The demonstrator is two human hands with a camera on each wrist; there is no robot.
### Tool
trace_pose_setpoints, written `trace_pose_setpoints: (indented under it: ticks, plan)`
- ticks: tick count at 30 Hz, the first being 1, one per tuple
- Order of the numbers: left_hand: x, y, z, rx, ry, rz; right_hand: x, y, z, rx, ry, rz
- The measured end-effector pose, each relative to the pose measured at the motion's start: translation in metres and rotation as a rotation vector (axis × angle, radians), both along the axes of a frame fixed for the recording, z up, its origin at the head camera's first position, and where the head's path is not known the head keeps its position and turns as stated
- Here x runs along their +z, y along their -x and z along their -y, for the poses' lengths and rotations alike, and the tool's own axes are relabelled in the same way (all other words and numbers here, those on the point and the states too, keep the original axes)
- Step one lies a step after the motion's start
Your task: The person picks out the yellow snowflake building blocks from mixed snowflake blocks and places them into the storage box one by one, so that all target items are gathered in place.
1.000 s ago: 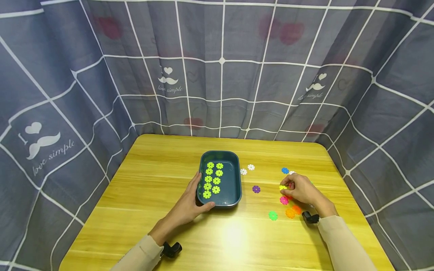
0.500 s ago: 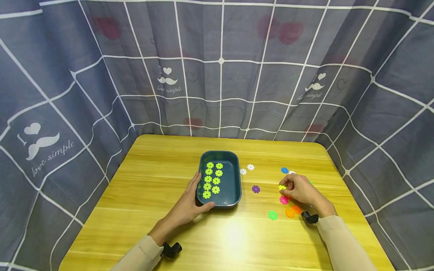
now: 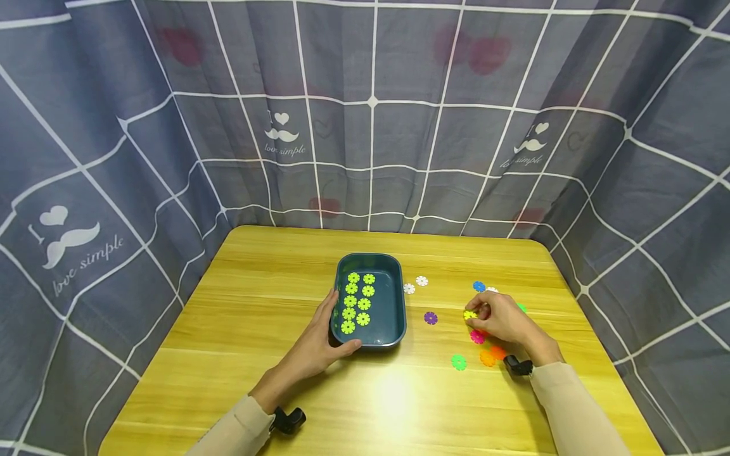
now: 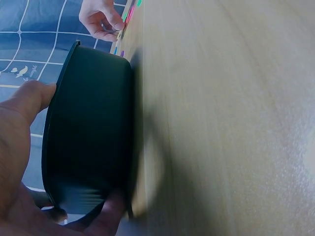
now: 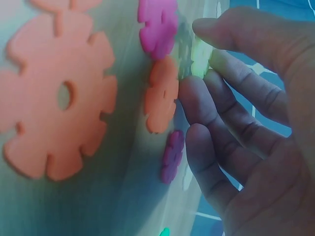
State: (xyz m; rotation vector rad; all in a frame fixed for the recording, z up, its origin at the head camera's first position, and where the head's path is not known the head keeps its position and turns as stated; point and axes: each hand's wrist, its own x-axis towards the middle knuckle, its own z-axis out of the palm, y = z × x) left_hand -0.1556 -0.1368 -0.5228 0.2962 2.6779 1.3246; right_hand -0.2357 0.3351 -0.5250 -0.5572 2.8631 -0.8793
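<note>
My left hand (image 3: 316, 339) holds the near left part of a dark teal plastic tray (image 3: 393, 342), thumb at the near rim and fingers along the left side. Inside, yellow-green notched snowflake discs (image 3: 364, 304) lie in two columns on the left half. Over at the right, my right hand (image 3: 504, 318) pinches a yellow snowflake disc (image 3: 469, 315) between thumb and fingertips, close over the table. The right wrist view shows this disc (image 5: 201, 58) edge-on at the fingertips. Just below the hand lies a pink disc (image 3: 477, 337), and the palm hides part of the loose pieces.
Loose discs lie around the right hand: green (image 3: 459, 362), orange (image 3: 487, 358), blue (image 3: 479, 286). A purple disc (image 3: 430, 318) and two white ones (image 3: 421, 280) lie between it and the tray. A grey checked curtain (image 3: 342, 126) surrounds the wooden table (image 3: 228, 354).
My right hand has slid slightly left, carrying the yellow snowflake disc with it. The left hand and the tray stay in place.
</note>
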Motion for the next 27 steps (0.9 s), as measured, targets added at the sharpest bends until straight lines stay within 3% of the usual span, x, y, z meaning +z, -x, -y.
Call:
trace_pose_setpoints:
  ticks: [11,27]
  plan:
    - [0.001,-0.001,0.0,0.001,0.0,-0.009,0.005,-0.002,0.011,0.028,0.013,0.024]
    - [0.001,0.0,0.0,-0.002,-0.001,-0.009,0.014,-0.004,0.027,0.088,0.016,-0.005]
